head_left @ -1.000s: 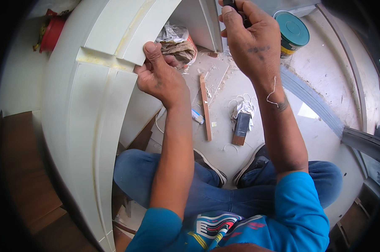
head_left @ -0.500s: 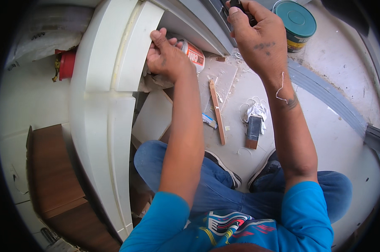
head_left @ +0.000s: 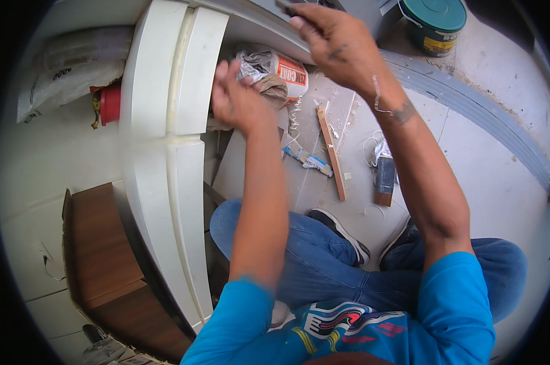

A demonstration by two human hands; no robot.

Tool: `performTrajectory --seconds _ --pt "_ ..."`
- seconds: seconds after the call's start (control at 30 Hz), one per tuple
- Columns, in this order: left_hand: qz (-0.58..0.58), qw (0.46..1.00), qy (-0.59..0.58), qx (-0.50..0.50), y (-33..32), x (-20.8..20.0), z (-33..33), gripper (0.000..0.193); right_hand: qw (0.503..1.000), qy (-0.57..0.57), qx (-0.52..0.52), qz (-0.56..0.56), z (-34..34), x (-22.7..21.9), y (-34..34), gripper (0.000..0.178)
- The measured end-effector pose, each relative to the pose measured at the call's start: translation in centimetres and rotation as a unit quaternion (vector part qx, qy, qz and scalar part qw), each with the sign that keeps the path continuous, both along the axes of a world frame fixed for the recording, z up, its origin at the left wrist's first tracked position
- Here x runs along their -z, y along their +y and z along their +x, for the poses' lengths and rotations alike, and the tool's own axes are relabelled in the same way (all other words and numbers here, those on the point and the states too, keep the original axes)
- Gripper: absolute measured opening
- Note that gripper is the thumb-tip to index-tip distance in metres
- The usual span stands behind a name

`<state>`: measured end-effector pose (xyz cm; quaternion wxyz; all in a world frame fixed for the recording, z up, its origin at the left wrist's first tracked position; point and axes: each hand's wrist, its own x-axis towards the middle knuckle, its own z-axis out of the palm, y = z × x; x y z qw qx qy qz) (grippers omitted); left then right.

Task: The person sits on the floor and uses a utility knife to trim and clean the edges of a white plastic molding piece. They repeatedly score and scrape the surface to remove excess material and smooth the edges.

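My left hand (head_left: 233, 102) is beside the inner edge of a white cabinet panel (head_left: 197, 73). It is blurred, but its fingers look raised and apart, with nothing visible in them. Farther up and to the right, my right hand (head_left: 339, 52) is closed around a small dark object (head_left: 285, 7) at the top of the view. Its kind cannot be made out. A pale yellowish seam (head_left: 181, 64) runs down between the white panels. Just beyond my left hand lie crumpled grey-brown cloth or wrapping (head_left: 274, 87) and a white and orange container (head_left: 292, 74) on its side.
On the tiled floor are a wooden strip (head_left: 331, 152), a blue and white tube (head_left: 308, 160) and a dark block (head_left: 384, 181) with white cloth and string. A green-lidded bucket (head_left: 434, 24) stands far right. Brown boards (head_left: 104, 243) and a red object (head_left: 110, 103) are left.
My left hand has come off the panel's edge. My right hand has moved left with the dark object. The whole view has shifted, showing more of the container and wrapping.
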<state>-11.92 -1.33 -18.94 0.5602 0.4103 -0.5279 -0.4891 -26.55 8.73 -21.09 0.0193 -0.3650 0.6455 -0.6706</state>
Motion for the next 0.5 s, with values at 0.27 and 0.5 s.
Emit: performTrajectory --seconds 0.27,0.5 --pt "-0.014 0.989 -0.138 0.052 4.0 -1.2 10.3 0.067 0.999 0.047 -0.023 0.015 2.3 -0.1 -4.3 0.022" --pt "-0.049 0.989 -0.14 0.017 3.4 -0.4 11.4 0.091 0.998 0.054 -0.011 -0.025 3.1 -0.4 -6.2 0.023"
